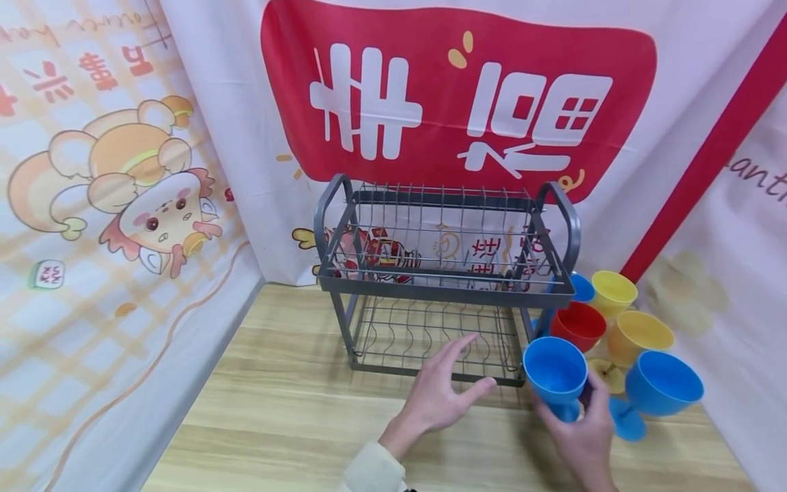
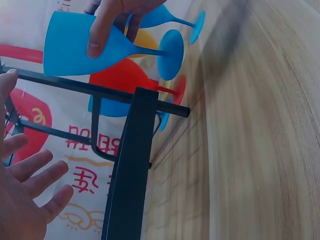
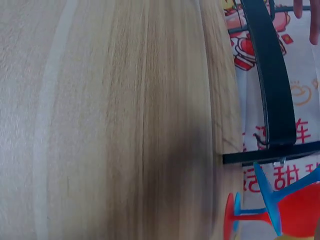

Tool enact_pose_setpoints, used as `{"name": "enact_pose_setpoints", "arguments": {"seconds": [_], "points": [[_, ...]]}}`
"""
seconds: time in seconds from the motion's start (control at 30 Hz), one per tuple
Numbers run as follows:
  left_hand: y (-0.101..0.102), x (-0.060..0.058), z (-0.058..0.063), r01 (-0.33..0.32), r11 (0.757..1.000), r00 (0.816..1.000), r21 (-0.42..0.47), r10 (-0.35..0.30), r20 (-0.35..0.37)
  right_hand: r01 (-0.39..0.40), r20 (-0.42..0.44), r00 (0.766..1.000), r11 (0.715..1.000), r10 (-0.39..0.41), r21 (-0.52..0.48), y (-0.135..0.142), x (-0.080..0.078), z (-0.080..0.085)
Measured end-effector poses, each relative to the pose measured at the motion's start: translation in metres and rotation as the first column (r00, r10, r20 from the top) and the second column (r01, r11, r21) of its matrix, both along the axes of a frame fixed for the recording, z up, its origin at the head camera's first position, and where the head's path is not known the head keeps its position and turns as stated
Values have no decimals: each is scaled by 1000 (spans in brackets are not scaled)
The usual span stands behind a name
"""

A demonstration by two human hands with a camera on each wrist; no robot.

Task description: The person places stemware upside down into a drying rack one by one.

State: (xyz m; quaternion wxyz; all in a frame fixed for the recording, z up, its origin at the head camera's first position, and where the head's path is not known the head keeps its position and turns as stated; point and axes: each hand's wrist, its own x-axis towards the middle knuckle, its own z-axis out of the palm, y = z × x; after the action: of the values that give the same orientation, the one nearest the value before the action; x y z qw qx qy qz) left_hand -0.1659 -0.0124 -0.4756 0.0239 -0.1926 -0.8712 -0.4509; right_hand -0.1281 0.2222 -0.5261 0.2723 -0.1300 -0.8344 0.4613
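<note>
My right hand (image 1: 584, 430) grips a blue plastic goblet (image 1: 556, 372) by its bowl, beside the front right corner of a dark grey two-tier dish rack (image 1: 443, 294). In the left wrist view the goblet's foot (image 2: 171, 55) hangs above the tabletop, its shadow apart from it. My left hand (image 1: 436, 393) is held in front of the rack's lower tier, fingers spread and thumb out, with nothing in it. Part of the held goblet's stem and foot (image 3: 268, 197) shows at the lower right of the right wrist view.
Right of the rack stand more goblets: a red one (image 1: 578, 328), a yellow one (image 1: 615, 294), an orange-yellow one (image 1: 642, 335), a blue one (image 1: 664, 386) and another blue one (image 1: 581, 288) behind. Printed curtains (image 1: 221, 89) enclose the wooden table (image 1: 277, 410) at the back and sides.
</note>
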Motion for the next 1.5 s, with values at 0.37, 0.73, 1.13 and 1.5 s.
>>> {"name": "enact_pose_setpoints", "arguments": {"seconds": [0.37,0.73,1.13,1.5], "points": [[-23,-2,-3,8,982,1000,188,-8,2,-95,-64,993,989,103,115,-19,2,5],[-42,-3,-10,55,953,998,297,-46,-35,-198,-118,967,959,224,201,-38,-2,11],[-64,0,-17,50,932,999,360,-47,-17,-345,-187,879,856,439,386,-50,-12,14],[-83,-1,-17,114,933,993,341,-121,-2,-448,-72,811,695,581,563,-68,-21,20]]}}
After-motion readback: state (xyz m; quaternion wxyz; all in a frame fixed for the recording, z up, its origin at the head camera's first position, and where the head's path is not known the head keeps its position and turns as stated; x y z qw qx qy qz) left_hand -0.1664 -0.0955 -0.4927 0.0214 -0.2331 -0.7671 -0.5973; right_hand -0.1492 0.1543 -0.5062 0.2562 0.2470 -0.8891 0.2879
